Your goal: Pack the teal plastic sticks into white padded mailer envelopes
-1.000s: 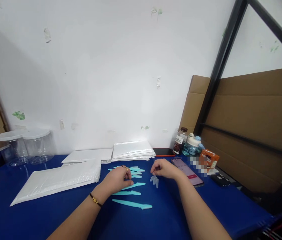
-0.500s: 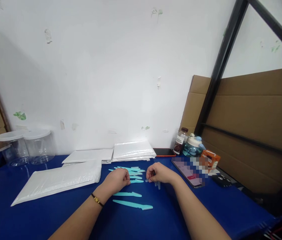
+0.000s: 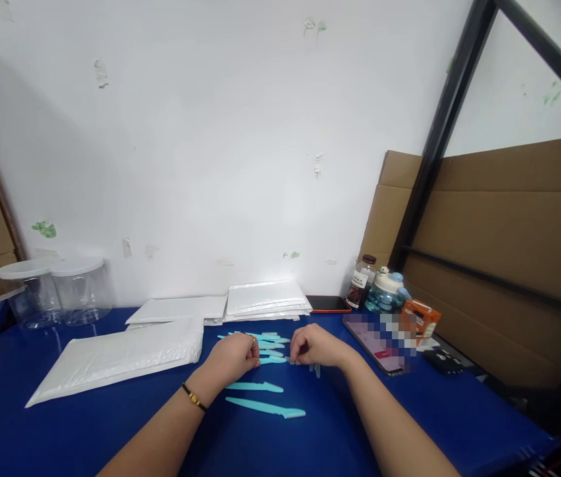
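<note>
My left hand is closed on the handle of a turquoise eyebrow razor, whose head points right. Between the fingertips of my right hand is a small clear blade cover, right at that razor's tip; whether it sits over the blade is too small to tell. Nearer to me lie two more turquoise razors, an upper razor and a lower razor. Several other razors lie beyond my left hand, partly hidden by it. A few loose clear covers rest below my right hand.
White bubble mailers lie at left, with a mailer stack by the wall. Clear lidded jars stand far left. On the right are a phone, a dark bottle, a water bottle and an orange box.
My right hand has brought the clear cover slightly left, up to the tip of the held razor. My left hand stays almost in place. The view has shifted slightly.
</note>
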`<move>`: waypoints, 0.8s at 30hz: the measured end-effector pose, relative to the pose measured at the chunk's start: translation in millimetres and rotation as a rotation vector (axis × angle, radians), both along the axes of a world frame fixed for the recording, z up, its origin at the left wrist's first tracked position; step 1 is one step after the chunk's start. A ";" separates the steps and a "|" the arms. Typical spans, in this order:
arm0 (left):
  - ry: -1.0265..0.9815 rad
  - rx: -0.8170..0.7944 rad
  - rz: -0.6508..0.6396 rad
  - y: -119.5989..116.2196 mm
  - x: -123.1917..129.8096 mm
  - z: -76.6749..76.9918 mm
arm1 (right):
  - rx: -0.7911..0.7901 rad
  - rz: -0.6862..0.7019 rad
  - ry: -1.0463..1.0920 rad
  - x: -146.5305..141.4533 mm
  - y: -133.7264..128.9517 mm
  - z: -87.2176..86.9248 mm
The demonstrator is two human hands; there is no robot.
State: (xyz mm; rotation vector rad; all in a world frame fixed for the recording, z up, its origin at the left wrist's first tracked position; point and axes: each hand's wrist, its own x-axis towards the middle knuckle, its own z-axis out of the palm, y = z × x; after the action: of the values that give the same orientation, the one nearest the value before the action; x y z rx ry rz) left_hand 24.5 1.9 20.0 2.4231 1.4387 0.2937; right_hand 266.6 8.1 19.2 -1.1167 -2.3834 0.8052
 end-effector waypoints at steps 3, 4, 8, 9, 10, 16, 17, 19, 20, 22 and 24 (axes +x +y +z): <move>0.016 0.012 0.002 -1.7 0.4 3.6 | -0.052 -0.065 -0.002 -0.9 1.0 -3.5; 0.019 0.013 0.004 -2.1 0.5 4.1 | -0.071 -0.082 0.004 -1.3 1.1 -4.4; 0.015 0.037 -0.011 -2.2 1.7 2.0 | -0.104 -0.095 0.071 -5.4 -0.1 -5.8; 0.007 0.038 -0.020 -2.0 2.5 0.6 | -0.111 -0.090 0.092 -7.0 -0.7 -5.9; 0.000 0.031 -0.031 -1.7 3.6 -1.0 | -0.119 -0.086 0.110 -8.7 -1.2 -6.1; 0.005 0.061 -0.098 -1.4 11.6 -7.3 | -0.096 -0.087 0.107 -16.0 -1.0 -9.1; 0.016 0.071 -0.094 -1.6 12.2 -7.2 | -0.089 -0.086 0.097 -15.3 -0.5 -8.6; 0.025 0.096 -0.074 -2.4 11.8 -5.1 | -0.052 -0.098 0.083 -10.5 0.1 -5.0; 0.018 0.113 -0.064 -3.0 10.6 -2.9 | -0.024 -0.113 0.078 -6.1 0.1 -1.9; -0.031 0.136 -0.053 -4.8 6.5 3.6 | 0.029 -0.145 0.065 5.7 -0.7 5.8; -0.082 0.092 -0.079 -7.3 0.7 11.6 | 0.027 -0.152 0.020 18.2 -2.0 12.7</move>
State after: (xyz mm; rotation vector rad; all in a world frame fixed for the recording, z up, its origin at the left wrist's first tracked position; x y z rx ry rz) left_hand 25.2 -5.4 31.6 2.5022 1.3178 0.4447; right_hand 284.8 6.1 31.8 -1.2555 -2.2542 0.7274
